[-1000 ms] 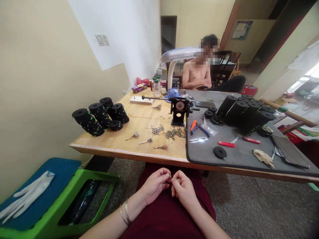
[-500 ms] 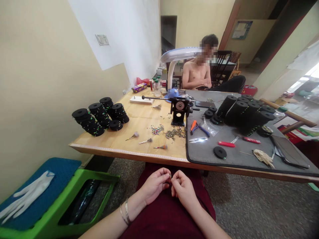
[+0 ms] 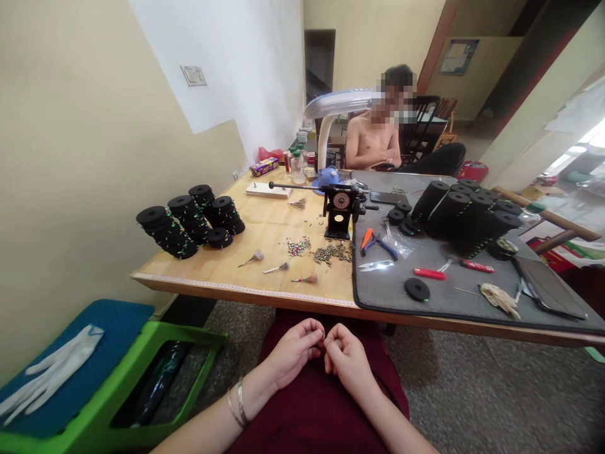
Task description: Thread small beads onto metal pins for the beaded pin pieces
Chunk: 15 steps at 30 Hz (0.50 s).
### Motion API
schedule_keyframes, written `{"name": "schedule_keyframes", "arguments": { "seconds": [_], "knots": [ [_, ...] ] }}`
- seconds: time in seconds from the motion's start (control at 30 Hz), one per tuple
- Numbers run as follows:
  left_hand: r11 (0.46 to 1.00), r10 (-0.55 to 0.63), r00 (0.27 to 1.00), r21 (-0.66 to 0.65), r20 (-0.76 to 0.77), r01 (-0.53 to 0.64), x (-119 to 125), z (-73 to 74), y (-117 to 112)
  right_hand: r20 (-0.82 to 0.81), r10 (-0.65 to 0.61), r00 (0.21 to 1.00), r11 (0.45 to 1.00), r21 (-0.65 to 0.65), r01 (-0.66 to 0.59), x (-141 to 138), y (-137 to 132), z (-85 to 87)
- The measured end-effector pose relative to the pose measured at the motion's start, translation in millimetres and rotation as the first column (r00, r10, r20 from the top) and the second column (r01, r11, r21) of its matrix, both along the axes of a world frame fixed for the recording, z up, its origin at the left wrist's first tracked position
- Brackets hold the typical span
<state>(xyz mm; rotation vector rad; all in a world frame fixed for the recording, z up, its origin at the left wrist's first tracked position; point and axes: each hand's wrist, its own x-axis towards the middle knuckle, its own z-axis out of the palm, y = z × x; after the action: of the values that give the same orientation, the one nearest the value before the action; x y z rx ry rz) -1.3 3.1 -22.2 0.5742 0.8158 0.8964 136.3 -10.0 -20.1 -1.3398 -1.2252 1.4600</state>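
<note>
My left hand (image 3: 297, 352) is closed in a pinch over my lap, just in front of the table edge. A tiny object shows at its fingertips, too small to name. Close beside it, my right hand (image 3: 346, 358) is also pinched, its fingertips almost meeting the left ones; what they grip is hidden. On the wooden table (image 3: 227, 265) beyond lie a heap of small metal pieces (image 3: 331, 253), several coloured beads (image 3: 299, 246) and brush-like bundles, one with an orange band (image 3: 307, 279). A black hand-cranked winder (image 3: 339, 211) stands behind them.
Stacks of black foam spools (image 3: 165, 230) stand at left, more spools (image 3: 472, 208) at right. The grey mat (image 3: 387, 293) holds pliers (image 3: 378, 244), snips (image 3: 378, 266) and a red-handled tool (image 3: 429, 273). A desk lamp (image 3: 326, 139) and a seated person (image 3: 373, 142) are behind. A green stool (image 3: 165, 384) stands left.
Both hands stay in nearly the same place and pose. Nothing on the table has visibly moved.
</note>
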Motion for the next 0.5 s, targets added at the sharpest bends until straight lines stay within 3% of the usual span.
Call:
{"name": "schedule_keyframes", "arguments": {
  "seconds": [0.5],
  "knots": [
    [1.0,-0.003,1.0,-0.002,-0.004,0.003,0.1,-1.5,-0.4,-0.013,0.01,1.0,1.0,-0.021,-0.01,-1.3,-0.1,4.8]
  ]
}}
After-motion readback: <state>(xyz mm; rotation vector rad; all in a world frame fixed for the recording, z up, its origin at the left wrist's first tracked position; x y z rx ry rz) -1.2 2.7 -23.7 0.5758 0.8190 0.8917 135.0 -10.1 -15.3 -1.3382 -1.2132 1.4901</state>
